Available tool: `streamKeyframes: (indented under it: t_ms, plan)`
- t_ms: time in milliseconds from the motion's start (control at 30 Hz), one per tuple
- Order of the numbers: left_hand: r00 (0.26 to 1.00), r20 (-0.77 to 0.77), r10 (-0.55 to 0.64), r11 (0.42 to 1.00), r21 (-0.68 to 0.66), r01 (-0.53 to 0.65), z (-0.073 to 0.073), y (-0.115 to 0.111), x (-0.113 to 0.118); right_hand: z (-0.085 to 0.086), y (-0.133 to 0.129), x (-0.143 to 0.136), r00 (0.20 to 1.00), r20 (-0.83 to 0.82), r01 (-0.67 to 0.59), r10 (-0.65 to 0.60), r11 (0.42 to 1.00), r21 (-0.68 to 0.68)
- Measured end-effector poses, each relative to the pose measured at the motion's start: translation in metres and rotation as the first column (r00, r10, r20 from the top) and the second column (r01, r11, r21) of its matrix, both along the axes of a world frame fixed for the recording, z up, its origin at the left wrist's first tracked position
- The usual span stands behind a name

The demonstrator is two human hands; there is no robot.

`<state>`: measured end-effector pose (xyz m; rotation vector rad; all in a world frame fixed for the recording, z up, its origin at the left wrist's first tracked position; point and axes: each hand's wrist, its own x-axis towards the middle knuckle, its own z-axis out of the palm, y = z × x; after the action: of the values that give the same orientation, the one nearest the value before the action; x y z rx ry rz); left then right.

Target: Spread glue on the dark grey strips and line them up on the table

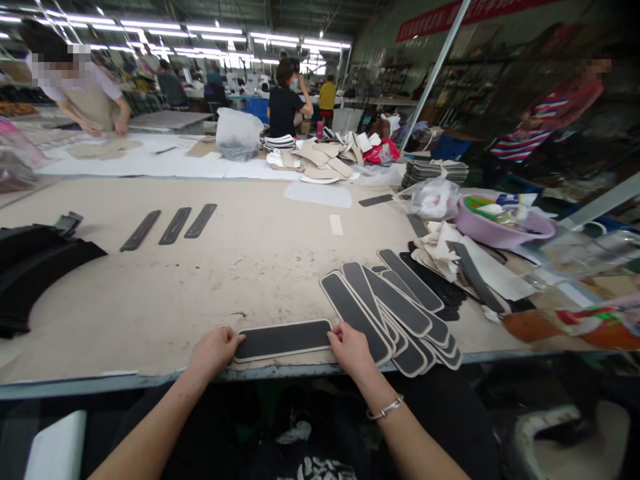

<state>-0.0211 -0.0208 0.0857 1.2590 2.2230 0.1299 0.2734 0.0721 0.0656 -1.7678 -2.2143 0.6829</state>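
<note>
A long dark grey strip with rounded corners and a beige border (283,339) lies along the table's front edge. At its left end, my left hand (216,351) pinches it between thumb and fingers. My right hand (352,349) pinches the opposite end the same way. Close beside my right hand is a loose, fanned pile of similar bordered strips (407,301), overlapping one another. Farther off on the left lie three smaller dark strips (175,225), set apart from each other at a slant.
Black curved pieces (45,267) sit at the left edge. A lilac basin (500,230), a plastic bag (433,198) and cloth scraps (443,250) crowd the right side. Beyond the beige tabletop (150,300), a co-worker (80,87) stands at another table. A metal pole rises at the right.
</note>
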Motion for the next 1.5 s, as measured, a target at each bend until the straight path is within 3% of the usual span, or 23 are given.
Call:
streamKeyframes:
  t_ms: [200, 367, 500, 567, 667, 700, 767, 900, 1133, 1233, 1300, 1333, 1400, 1433, 1500]
  plan:
    - [1.000, -0.021, 0.001, 1.000, 0.010, -0.001, -0.001, -0.001, 0.000, 0.007, -0.004, -0.004, 0.994, 0.094, -0.053, 0.051, 0.998, 0.022]
    - [1.000, -0.020, -0.023, 1.000, 0.015, 0.024, -0.001, -0.001, -0.002, 0.023, -0.009, -0.006, 0.977, 0.192, -0.105, 0.093, 0.993, 0.054]
    - [0.998, -0.027, -0.054, 0.999, -0.002, 0.054, -0.007, 0.002, -0.007, 0.037, -0.029, -0.019, 0.966, 0.234, -0.150, 0.108, 0.974, 0.169]
    - [0.997, -0.036, -0.073, 0.997, -0.005, 0.073, -0.011, 0.004, -0.009, 0.040, -0.045, -0.036, 0.948, 0.177, -0.303, 0.265, 0.922, 0.241]
    - [0.996, -0.043, -0.078, 0.997, 0.000, 0.078, -0.013, 0.005, -0.010, 0.038, -0.064, -0.068, 0.783, 0.088, -0.613, 0.616, 0.739, 0.279]
    - [0.996, -0.038, -0.078, 0.997, 0.000, 0.079, -0.014, 0.005, -0.010, 0.036, -0.068, -0.077, 0.722, 0.080, -0.680, 0.688, 0.681, 0.272]
    - [0.996, -0.035, -0.078, 0.997, 0.001, 0.078, -0.013, 0.005, -0.010, 0.033, -0.069, -0.089, 0.656, 0.081, -0.745, 0.750, 0.627, 0.228]
    - [0.997, -0.035, -0.062, 0.998, 0.003, 0.062, -0.009, 0.003, -0.006, 0.027, -0.051, -0.076, 0.668, 0.105, -0.743, 0.736, 0.654, 0.144]
    - [0.998, -0.051, -0.023, 1.000, 0.002, 0.023, 0.001, 0.001, -0.004, 0.009, -0.013, -0.017, 0.800, 0.204, -0.588, 0.565, 0.806, 0.074]
    - [0.984, -0.171, 0.042, 0.992, 0.121, -0.022, 0.010, -0.010, 0.010, 0.001, -0.013, -0.014, 0.799, 0.239, -0.582, 0.552, 0.809, 0.079]
    - [0.972, -0.226, 0.056, 0.960, 0.278, 0.009, 0.013, -0.018, 0.036, -0.005, -0.015, -0.014, 0.789, 0.262, -0.594, 0.556, 0.798, 0.097]
    - [0.974, -0.227, 0.007, 0.931, 0.357, 0.077, 0.011, -0.019, 0.054, -0.008, -0.016, -0.014, 0.784, 0.273, -0.600, 0.557, 0.792, 0.109]
    - [0.948, -0.194, -0.254, 0.838, 0.445, 0.316, 0.003, -0.017, 0.091, -0.014, -0.016, -0.013, 0.776, 0.295, -0.610, 0.558, 0.782, 0.127]
    - [0.904, -0.179, -0.389, 0.783, 0.453, 0.427, -0.003, -0.013, 0.108, -0.017, -0.016, -0.012, 0.770, 0.306, -0.616, 0.559, 0.777, 0.131]
    - [0.847, -0.143, -0.512, 0.744, 0.420, 0.520, -0.014, -0.004, 0.128, -0.022, -0.015, -0.010, 0.761, 0.329, -0.624, 0.559, 0.769, 0.138]
